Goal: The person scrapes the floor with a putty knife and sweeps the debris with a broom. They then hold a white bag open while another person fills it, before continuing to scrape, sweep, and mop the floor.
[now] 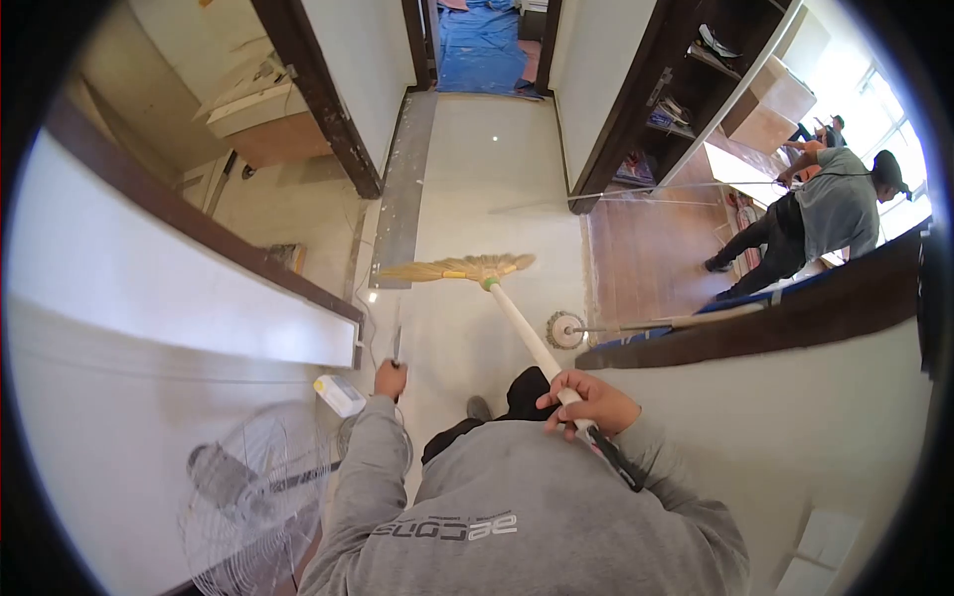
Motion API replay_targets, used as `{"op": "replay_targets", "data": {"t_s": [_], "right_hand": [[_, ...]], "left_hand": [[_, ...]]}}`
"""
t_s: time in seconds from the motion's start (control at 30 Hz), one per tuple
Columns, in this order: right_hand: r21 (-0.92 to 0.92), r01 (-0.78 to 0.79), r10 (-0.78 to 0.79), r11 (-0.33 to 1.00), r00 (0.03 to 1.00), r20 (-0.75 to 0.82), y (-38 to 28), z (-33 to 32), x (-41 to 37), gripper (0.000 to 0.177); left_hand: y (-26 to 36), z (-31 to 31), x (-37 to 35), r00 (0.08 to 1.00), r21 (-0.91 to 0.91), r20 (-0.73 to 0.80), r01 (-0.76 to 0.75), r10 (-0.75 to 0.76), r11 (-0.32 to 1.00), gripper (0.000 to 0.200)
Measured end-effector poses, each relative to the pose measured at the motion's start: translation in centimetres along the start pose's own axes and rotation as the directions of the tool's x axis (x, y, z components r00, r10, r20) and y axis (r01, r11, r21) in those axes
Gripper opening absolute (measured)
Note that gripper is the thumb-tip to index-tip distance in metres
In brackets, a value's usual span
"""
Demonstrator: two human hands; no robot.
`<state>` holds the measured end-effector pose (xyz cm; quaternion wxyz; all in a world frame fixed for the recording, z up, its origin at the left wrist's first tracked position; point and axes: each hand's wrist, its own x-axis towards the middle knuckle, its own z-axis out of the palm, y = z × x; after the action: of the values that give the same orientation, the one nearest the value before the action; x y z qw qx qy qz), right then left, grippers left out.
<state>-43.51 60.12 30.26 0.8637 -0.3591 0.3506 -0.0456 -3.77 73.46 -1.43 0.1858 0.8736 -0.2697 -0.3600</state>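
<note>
My right hand (596, 405) is wrapped round the pale handle of a broom (524, 323), near its dark grip end. The broom's straw head (452, 268) is spread sideways over the light floor, with a green band where it joins the handle. My left hand (391, 379) is closed on a thin, grey, blade-like tool (397, 344) that points forward; its exact kind is too small to tell. Just left of that hand is a white bottle (340, 395) with a yellow end.
A wire-cage fan (260, 497) stands at left. On the right, a round brush head (566, 330) on a long stick lies by the doorway. A person (830, 204) in that room holds a long thin pole. A cable runs along the left floor; a blue sheet (482, 50) covers the far floor.
</note>
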Motion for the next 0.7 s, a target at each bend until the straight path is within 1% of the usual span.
{"op": "replay_targets", "data": {"t_s": [0.03, 0.07, 0.1, 0.13, 0.17, 0.2, 0.23, 0.27, 0.3, 0.33, 0.37, 0.43, 0.5, 0.53, 0.57, 0.6, 0.63, 0.67, 0.7], "right_hand": [[-0.002, 0.002, -0.002, 1.000, 1.000, -0.017, -0.9, -0.3, 0.9, 0.025], [-0.005, 0.002, -0.002, 1.000, 0.999, -0.032, -1.7, -0.7, 2.1, 0.024], [-0.083, 0.013, -0.014, 0.996, 1.000, -0.014, -2.5, -2.2, 3.4, 0.023], [-0.074, 0.013, -0.014, 0.997, 1.000, -0.012, -3.7, -3.6, 5.1, 0.023], [-0.099, 0.036, -0.035, 0.994, 0.999, 0.014, -4.7, -5.1, 6.7, 0.022], [-0.124, 0.061, -0.057, 0.990, 0.998, 0.040, -6.1, -6.2, 8.1, 0.021], [-0.094, 0.082, -0.080, 0.992, 0.997, 0.018, -8.0, -7.0, 9.7, 0.018], [-0.087, 0.087, -0.086, 0.992, 0.996, 0.020, -9.8, -8.0, 11.7, 0.018], [-0.122, 0.119, -0.117, 0.985, 0.993, 0.018, -11.4, -9.0, 13.8, 0.017], [-0.158, 0.142, -0.140, 0.977, 0.990, 0.021, -13.1, -9.7, 15.8, 0.016], [-0.133, 0.121, -0.118, 0.984, 0.993, 0.030, -15.1, -10.3, 17.7, 0.014], [-0.131, 0.092, -0.087, 0.987, 0.995, 0.038, -19.1, -11.8, 21.5, 0.014], [-0.136, 0.072, -0.069, 0.988, 0.997, 0.028, -23.3, -13.4, 25.4, 0.014], [-0.138, 0.052, -0.048, 0.989, 0.998, 0.030, -25.4, -14.2, 27.5, 0.014], [-0.165, 0.046, -0.039, 0.985, 0.998, 0.043, -27.3, -14.9, 29.7, 0.015], [-0.192, 0.042, -0.031, 0.980, 0.998, 0.056, -29.1, -15.4, 31.9, 0.017], [-0.158, 0.000, 0.007, 0.987, 0.999, 0.041, -31.2, -15.4, 34.0, 0.018], [-0.165, -0.007, 0.014, 0.986, 0.999, 0.043, -32.9, -15.5, 36.2, 0.018], [-0.128, -0.024, 0.027, 0.992, 0.999, 0.026, -34.6, -15.5, 38.5, 0.019]], "left_hand": [[4.9, -2.5, 1.2, 0.999, -0.091, 0.038, 0.039, -0.035, 0.995, 0.039], [7.3, -3.5, 3.5, 0.999, -0.085, 0.037, 0.036, -0.033, 0.996, 0.039], [9.3, -4.0, 5.7, 0.999, -0.142, 0.001, -0.040, 0.040, 0.989, 0.037], [10.8, -4.3, 7.6, 0.993, -0.194, -0.036, -0.114, 0.109, 0.974, 0.036], [11.3, -4.2, 9.5, 0.994, -0.185, -0.034, -0.109, 0.104, 0.977, 0.036], [11.2, -3.7, 11.7, 0.984, -0.131, -0.061, -0.177, 0.170, 0.976, 0.036], [11.7, -3.6, 13.4, 0.967, -0.075, -0.087, -0.246, 0.239, 0.966, 0.036], [11.8, -3.5, 14.3, 0.983, -0.069, -0.055, -0.180, 0.177, 0.981, 0.037], [11.4, -3.4, 14.3, 0.994, -0.058, -0.022, -0.106, 0.105, 0.993, 0.037], [10.9, -3.6, 14.1, 0.998, 0.025, 0.014, -0.062, 0.061, 0.998, 0.038], [10.2, -3.9, 13.6, 0.999, 0.105, 0.044, -0.014, 0.009, 0.994, 0.039], [3.9, -2.5, 14.7, 0.995, 0.102, 0.060, 0.076, -0.083, 0.992, 0.039], [2.3, -3.2, 13.1, 0.994, 0.089, 0.019, 0.104, -0.106, 0.991, 0.036], [2.3, -3.8, 12.0, 0.953, -0.049, 0.056, 0.300, -0.298, 0.953, 0.036], [2.4, -4.1, 11.0, 0.874, -0.175, 0.121, 0.486, -0.471, 0.856, 0.038], [0.5, -3.6, 10.5, 0.860, -0.228, 0.126, 0.509, -0.494, 0.830, 0.038], [-1.5, -3.1, 10.1, 0.846, -0.280, 0.132, 0.531, -0.516, 0.800, 0.040], [-2.1, -3.1, 9.6, 0.839, -0.270, 0.143, 0.544, -0.525, 0.795, 0.040], [-2.1, -3.3, 9.6, 0.839, -0.210, 0.156, 0.543, -0.521, 0.813, 0.040]]}}
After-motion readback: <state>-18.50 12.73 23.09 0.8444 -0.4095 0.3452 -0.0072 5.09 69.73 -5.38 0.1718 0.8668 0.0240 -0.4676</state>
